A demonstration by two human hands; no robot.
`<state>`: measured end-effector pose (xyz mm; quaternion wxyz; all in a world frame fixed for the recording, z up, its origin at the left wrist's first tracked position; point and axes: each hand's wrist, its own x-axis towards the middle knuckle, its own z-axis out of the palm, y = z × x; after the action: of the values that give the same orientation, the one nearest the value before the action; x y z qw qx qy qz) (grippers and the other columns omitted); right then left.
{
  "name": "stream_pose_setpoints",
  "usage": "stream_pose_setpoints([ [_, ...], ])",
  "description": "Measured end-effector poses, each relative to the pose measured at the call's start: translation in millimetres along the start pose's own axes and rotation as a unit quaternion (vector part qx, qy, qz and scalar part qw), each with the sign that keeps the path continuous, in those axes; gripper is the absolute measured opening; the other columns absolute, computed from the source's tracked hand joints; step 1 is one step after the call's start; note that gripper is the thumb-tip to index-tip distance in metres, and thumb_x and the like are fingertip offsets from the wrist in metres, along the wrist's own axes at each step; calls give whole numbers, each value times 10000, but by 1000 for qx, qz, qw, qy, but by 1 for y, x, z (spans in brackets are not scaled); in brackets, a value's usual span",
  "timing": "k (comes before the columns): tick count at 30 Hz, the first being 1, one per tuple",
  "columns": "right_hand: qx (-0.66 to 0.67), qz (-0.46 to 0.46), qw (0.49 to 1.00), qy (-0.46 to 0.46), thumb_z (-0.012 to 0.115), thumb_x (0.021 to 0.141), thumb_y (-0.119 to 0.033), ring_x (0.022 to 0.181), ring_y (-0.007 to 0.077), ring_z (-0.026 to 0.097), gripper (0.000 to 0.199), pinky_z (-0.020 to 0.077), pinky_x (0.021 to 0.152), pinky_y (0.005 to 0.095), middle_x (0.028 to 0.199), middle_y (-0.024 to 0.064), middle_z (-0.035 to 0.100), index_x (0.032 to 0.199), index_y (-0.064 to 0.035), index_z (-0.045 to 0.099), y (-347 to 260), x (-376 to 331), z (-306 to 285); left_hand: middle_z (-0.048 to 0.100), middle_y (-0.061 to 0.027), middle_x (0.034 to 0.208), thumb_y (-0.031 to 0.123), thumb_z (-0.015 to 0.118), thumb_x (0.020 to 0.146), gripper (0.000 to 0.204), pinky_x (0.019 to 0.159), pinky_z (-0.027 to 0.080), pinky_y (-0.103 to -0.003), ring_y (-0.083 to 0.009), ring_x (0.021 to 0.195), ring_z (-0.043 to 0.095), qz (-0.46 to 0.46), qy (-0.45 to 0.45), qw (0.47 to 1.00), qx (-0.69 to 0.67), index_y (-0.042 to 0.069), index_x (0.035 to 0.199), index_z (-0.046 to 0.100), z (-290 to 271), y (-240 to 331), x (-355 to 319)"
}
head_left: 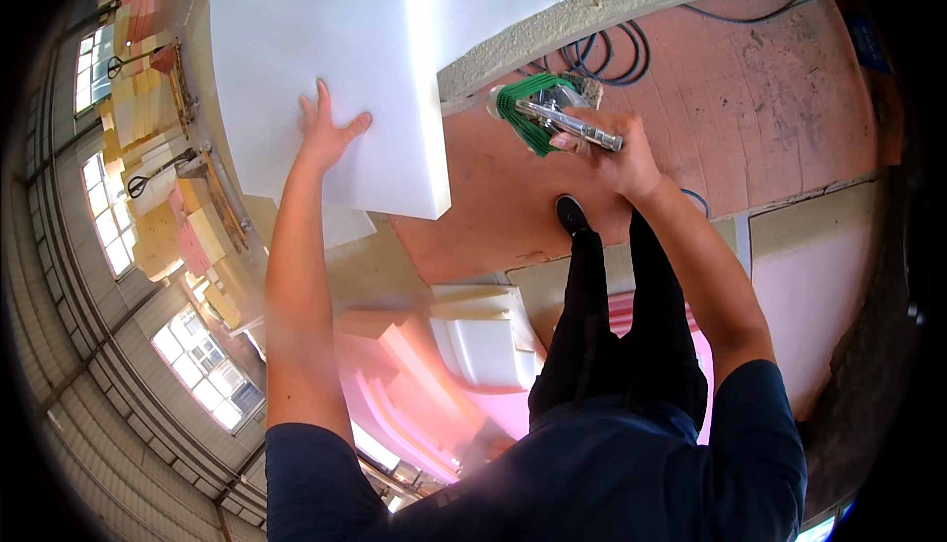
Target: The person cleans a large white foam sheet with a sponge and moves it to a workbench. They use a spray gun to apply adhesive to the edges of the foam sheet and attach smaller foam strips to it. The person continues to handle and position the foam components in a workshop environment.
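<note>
My left hand (330, 136) lies flat on a large white foam block (326, 19), its fingers and thumb spread. The block's near right corner juts out past the edge of what carries it. To the right of the block, my right hand (617, 152) is wrapped round the silver metal handle of what looks like a spray gun (572, 126). Green mesh-like material (533, 113) covers the tool's far end, which points toward the block. Its nozzle I cannot make out clearly.
A coiled dark hose (631, 54) lies on the reddish floor (769, 118). Behind it runs a rough beige edge (612, 4) under white sheeting. Foam pieces (483, 345) in white and pink stand by my legs. Stacked yellow and pink foam (148, 128) lines the left.
</note>
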<state>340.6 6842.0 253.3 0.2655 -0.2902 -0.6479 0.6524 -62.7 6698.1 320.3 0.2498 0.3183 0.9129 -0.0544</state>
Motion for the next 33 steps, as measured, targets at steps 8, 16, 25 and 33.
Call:
stream_pose_setpoints([
  [8,-24,29,999,-10,802,807,-214,626,99,529,364,492,608,288,680,119,634,1013,65,688,3,6,-8,-88,-311,1563,597,748,741,1185,1161,135,-564,-510,1439,-16,3,1,1000,5,134,1555,21,-1,0,0],
  [16,6,20,999,-45,796,804,-172,656,141,596,328,511,647,296,755,148,677,1020,51,689,12,-19,-2,-89,-316,1560,611,745,735,1191,1155,132,-581,-531,1430,-27,6,1,1000,-5,142,1555,20,-1,0,-1],
  [25,-32,-31,997,-64,808,774,-179,716,304,669,314,522,659,338,844,168,699,1006,3,700,15,-34,4,-74,-326,1558,630,737,731,1195,1157,123,-579,-533,1429,-17,15,8,1000,7,143,1555,22,1,-3,3],
  [33,-16,-18,991,-130,803,743,-133,747,350,656,265,530,659,364,838,164,683,969,-32,708,18,-62,13,-70,-330,1556,669,728,711,1215,1143,144,-605,-564,1414,7,14,9,1000,12,146,1554,28,2,-5,4],
])
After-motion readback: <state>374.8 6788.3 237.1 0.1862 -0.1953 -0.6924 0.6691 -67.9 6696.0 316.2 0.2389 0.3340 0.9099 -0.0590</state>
